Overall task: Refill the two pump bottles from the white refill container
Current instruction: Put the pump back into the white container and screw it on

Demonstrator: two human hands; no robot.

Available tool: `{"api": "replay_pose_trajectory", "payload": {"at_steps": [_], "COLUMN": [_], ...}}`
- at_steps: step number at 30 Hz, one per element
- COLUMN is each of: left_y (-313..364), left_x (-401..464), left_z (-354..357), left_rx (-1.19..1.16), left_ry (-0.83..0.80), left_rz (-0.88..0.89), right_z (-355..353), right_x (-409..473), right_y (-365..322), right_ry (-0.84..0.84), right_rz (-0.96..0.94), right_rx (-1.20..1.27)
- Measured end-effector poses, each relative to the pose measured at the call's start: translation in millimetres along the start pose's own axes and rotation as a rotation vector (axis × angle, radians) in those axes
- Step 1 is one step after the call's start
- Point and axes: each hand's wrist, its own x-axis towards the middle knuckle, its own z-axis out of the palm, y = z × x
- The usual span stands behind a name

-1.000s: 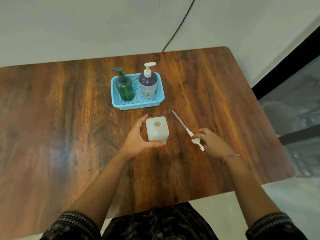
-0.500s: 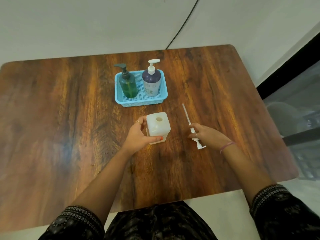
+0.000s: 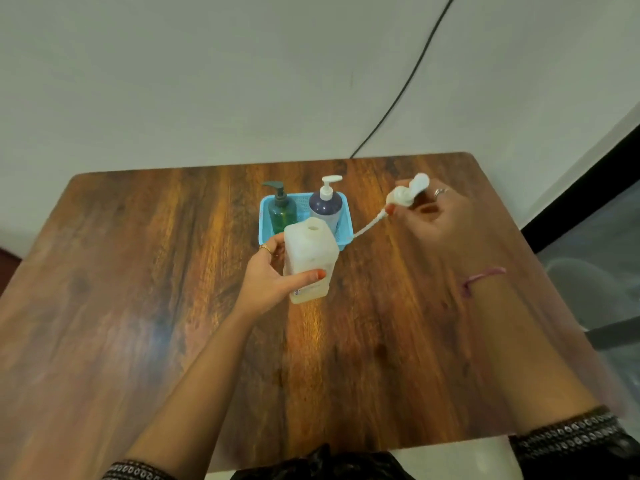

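My left hand [image 3: 272,277] grips the white refill container [image 3: 309,258], a square translucent jug with an open round neck, held just above the table [image 3: 138,271]. My right hand [image 3: 427,220] is raised to the right of it and holds the white pump head [image 3: 408,192], whose dip tube [image 3: 367,228] slants down to the left. Behind the container, a blue basket [image 3: 265,216] holds a green pump bottle [image 3: 282,209] on the left and a dark blue pump bottle [image 3: 327,206] with a white pump on the right.
The wooden table ends close to my body at the bottom and at the wall behind the basket. A black cable [image 3: 408,81] runs up the wall. A dark frame and glass [image 3: 588,237] lie off the right edge.
My right hand picked the pump with its tube off the table and raised it up and away to the right. My left hand lifted and tilted the refill container. The camera tilted up.
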Motion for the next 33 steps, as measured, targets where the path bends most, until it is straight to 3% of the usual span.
{"api": "replay_pose_trajectory", "payload": {"at_steps": [11, 19, 33], "left_y": [30, 40, 56], "left_x": [-4, -6, -10], "left_z": [-34, -47, -50], "left_rx": [0.091, 0.087, 0.087], "left_ry": [0.070, 0.099, 0.098], "left_rz": [0.048, 0.074, 0.087], "right_z": [-23, -14, 23], "right_x": [86, 91, 76], "right_y": [-110, -150, -148], "right_ry": [0.223, 0.048, -0.264], "right_rz": [-0.158, -0.315, -0.251], "right_rx": [0.473, 0.315, 0.107]}}
